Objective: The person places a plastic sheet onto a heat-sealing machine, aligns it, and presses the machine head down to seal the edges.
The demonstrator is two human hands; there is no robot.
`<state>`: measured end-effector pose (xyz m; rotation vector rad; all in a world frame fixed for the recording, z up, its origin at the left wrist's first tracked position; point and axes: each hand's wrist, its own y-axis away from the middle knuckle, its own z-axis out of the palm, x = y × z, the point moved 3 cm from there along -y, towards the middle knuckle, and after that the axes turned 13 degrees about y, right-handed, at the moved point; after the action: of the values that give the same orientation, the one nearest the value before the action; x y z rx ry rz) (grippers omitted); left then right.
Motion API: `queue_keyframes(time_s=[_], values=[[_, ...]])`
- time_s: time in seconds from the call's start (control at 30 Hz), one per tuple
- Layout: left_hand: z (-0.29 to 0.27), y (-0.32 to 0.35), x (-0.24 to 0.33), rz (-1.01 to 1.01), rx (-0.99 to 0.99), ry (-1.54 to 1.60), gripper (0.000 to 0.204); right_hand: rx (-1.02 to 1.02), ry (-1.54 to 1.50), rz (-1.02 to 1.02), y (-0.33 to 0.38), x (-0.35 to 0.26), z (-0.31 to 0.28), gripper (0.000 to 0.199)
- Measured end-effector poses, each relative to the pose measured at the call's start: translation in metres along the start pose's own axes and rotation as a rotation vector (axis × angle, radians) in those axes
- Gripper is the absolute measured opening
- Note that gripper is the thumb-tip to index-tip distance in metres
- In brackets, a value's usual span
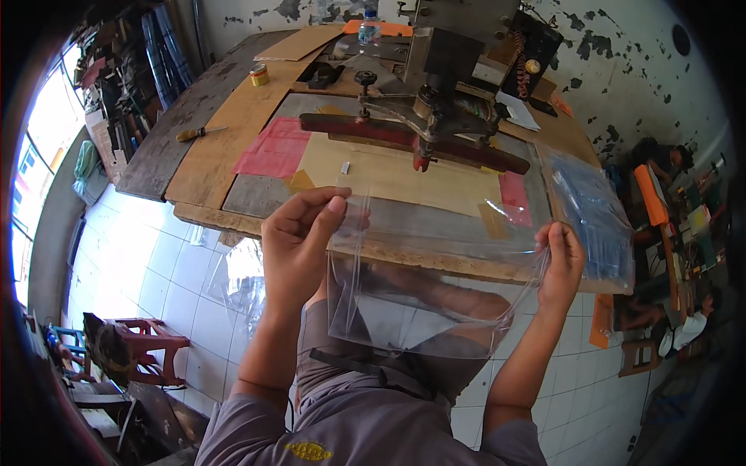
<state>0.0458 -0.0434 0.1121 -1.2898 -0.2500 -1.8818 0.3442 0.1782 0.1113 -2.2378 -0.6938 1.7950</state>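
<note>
Between my hands hangs a clear plastic sheet, stretched at the front edge of the workbench and drooping over my lap. My left hand pinches its left upper corner between thumb and fingertips. At the opposite side my right hand grips the other corner with curled fingers. Past the sheet, a press machine holds a long dark red bar above the bench. Beneath the bar lies a yellowish pad flanked by pink tape. A small light piece rests on the pad.
Blue-tinted plastic sheets are stacked at the bench's right end. On the left lie a screwdriver and a yellow tape roll. A bottle stands at the back. A red stool is on the floor; people sit far right.
</note>
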Motion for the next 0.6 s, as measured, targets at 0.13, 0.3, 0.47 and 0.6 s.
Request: queue_keyframes(time_s=[0.13,0.3,0.47,0.6], values=[[0.004,0.000,-0.002,-0.004,0.012,-0.024,0.022,-0.001,-0.016,-0.004,-0.001,0.007,-0.004,0.028],[0.007,-0.001,-0.002,-0.014,-0.011,-0.010,0.022,-0.001,-0.027,0.008,-0.001,0.012,-0.004,0.027],[0.005,-0.011,-0.012,0.048,0.008,-0.116,0.021,-0.009,-0.023,0.027,-0.003,0.017,0.003,0.028],[-0.005,-0.035,-0.040,0.088,0.072,-0.309,0.020,-0.052,0.065,0.092,-0.015,0.033,0.017,0.028]])
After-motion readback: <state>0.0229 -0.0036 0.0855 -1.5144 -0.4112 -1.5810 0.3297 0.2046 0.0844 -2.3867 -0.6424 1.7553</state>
